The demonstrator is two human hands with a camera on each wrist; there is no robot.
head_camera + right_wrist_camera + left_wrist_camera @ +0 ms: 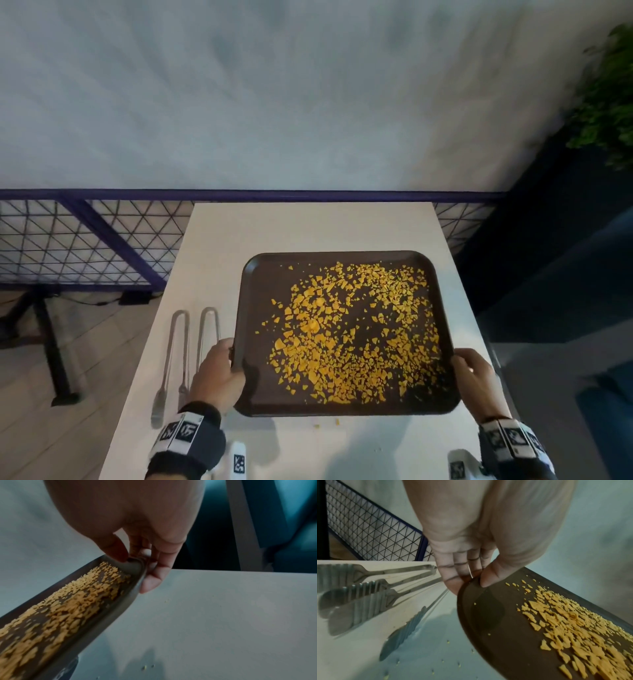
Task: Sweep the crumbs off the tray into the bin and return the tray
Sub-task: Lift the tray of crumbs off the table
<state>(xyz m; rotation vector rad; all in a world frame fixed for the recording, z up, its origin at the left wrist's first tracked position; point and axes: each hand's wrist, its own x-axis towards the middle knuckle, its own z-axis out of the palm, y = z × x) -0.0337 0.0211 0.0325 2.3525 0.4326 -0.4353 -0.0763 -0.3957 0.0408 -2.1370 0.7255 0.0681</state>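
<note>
A dark brown tray [260, 274] strewn with yellow crumbs [352, 335] is held just above the white table [308, 222]. My left hand [219, 370] grips its left rim, thumb on top and fingers underneath, as the left wrist view shows with the left hand [467, 577] on the tray [496, 628] beside the crumbs [573, 628]. On the opposite side my right hand [476, 380] grips the right rim. In the right wrist view the right hand [142, 563] pinches the tray [109, 615] at its edge, crumbs [68, 608] lying inside. No bin is in view.
Two metal tongs [191, 349] lie on the table left of the tray, close to my left hand, and appear as tongs [361, 595] in the left wrist view. A few stray crumbs [325, 424] dot the table. A wire-mesh railing [85, 240] stands behind. A plant [606, 96] is far right.
</note>
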